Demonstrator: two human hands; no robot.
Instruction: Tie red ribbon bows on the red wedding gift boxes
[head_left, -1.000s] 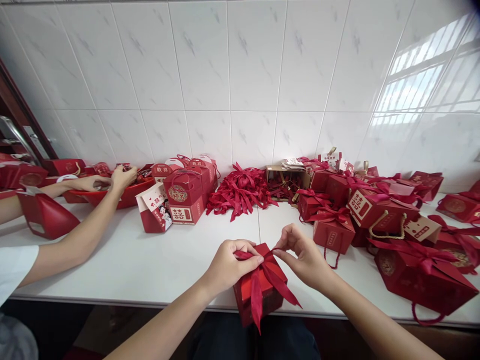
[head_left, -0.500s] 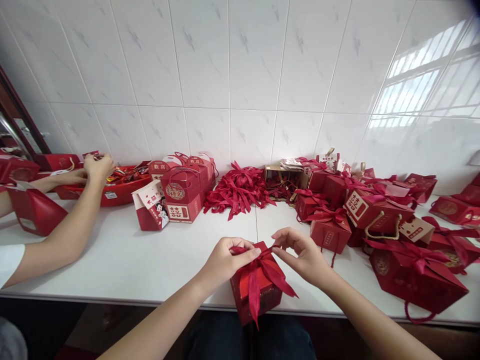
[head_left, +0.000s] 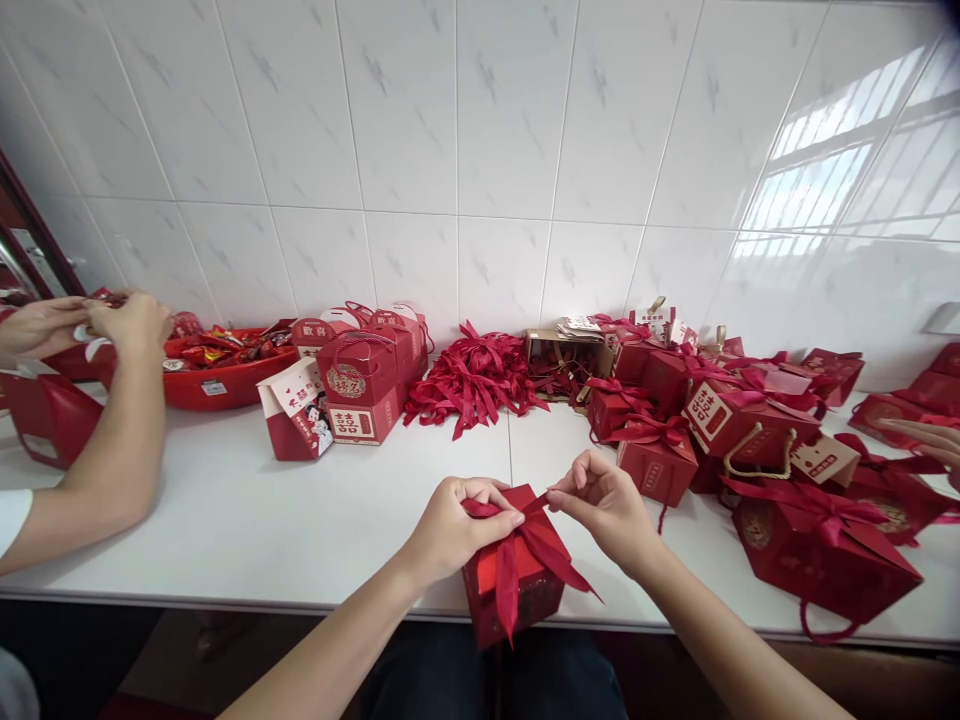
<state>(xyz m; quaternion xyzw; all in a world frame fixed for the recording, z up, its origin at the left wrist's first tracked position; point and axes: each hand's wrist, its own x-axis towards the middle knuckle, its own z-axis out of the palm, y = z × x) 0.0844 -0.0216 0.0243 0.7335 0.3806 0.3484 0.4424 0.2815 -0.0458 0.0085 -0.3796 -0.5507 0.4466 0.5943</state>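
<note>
A red gift box [head_left: 517, 580] stands at the table's front edge, partly overhanging it, with a dark red ribbon [head_left: 508, 590] across its top. My left hand [head_left: 459, 525] pinches the ribbon near the knot, fingers closed over its left side. On the right, my right hand [head_left: 604, 505] grips the ribbon's other part between thumb and forefinger. Two ribbon tails hang down the box's front. Beyond my hands lies a heap of loose red ribbons [head_left: 480, 380]. The knot itself is partly covered by my left thumb.
Several ribboned red boxes [head_left: 825, 550] crowd the right side. Left of the ribbon heap stand stacked boxes [head_left: 360, 390] and a white-topped box [head_left: 296, 410]. A co-worker's hands [head_left: 131, 320] work near a red candy basin [head_left: 225, 385]; another person's hand [head_left: 926, 440] shows at the right edge.
My right thumb and forefinger have closed on the ribbon. The co-worker's hands moved left, away from the basin. Another person's hand has appeared at the right edge. The view has shifted slightly.
</note>
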